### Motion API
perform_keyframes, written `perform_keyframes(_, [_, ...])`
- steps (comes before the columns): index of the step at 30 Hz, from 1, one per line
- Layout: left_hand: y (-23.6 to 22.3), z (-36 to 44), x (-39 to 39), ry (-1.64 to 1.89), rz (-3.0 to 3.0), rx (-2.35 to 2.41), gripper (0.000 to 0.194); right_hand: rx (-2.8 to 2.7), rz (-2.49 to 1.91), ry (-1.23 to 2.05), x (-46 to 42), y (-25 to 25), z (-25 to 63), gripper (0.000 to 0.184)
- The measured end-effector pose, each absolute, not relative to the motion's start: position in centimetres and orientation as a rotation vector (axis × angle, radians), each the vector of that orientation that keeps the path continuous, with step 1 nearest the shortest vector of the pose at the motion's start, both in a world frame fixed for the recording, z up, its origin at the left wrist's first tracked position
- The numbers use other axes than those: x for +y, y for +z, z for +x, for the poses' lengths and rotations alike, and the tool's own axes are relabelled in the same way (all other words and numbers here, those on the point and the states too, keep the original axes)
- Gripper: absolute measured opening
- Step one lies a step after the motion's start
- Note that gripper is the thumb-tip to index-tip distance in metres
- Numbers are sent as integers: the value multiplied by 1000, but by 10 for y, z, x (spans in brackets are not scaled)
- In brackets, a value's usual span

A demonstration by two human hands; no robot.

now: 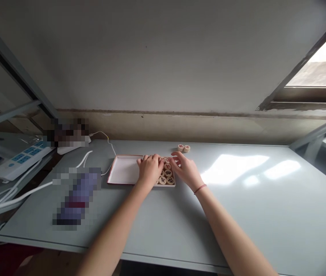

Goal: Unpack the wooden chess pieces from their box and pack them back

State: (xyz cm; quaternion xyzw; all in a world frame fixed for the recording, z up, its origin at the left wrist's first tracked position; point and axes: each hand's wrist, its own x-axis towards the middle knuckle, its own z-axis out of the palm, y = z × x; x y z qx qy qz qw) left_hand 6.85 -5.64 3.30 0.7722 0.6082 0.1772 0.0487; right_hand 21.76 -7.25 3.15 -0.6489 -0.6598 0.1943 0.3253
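Head view: the left hand [151,168] bends over round pieces [169,173] in a box [167,186]; I can't tell if it grips one. The right hand [186,168], fingers apart, is just beside them. More pieces with red marks [184,148] sit beyond it.

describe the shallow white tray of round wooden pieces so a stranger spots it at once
On the pale grey tabletop, find the person's bare left hand and bare right hand near the middle. Between and partly beneath them lies a shallow, white-rimmed rectangular tray. Unlike the red-edged, white-lined tray to its left, it holds round wooden pieces marked with dark or red characters.
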Motion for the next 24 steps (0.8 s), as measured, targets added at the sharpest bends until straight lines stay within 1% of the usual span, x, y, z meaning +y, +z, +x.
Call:
perform_keyframes(2, [34,66,-56,634,2381,1841,20,-1746,-1647,496,-72,31,220,26])
perform_keyframes(6, [43,62,-59,926,2375,1741,14,-1806,-1438,359,-73,32,222,26])
perform_keyframes(8, [49,61,-63,1028,2260,1592,12,-1850,-1340,293,-75,33,220,32])
perform_keyframes(11, [53,63,-68,1078,1997,1352,15,-1871,-1281,205,-78,32,214,28])
perform_keyframes(15, [50,64,-69,1113,1727,1247,20,-1815,-1303,177,-78,34,208,26])
perform_keyframes(19, [44,59,-66,1255,1663,1237,18,-1658,-1332,117,-72,37,225,20])
perform_keyframes(21, [42,55,-64,1301,1650,1212,18,-1495,-1436,73,-66,33,244,18])
perform_keyframes(24, [40,50,-62,1324,1681,1199,16,-1325,-1696,76,-57,18,272,22])
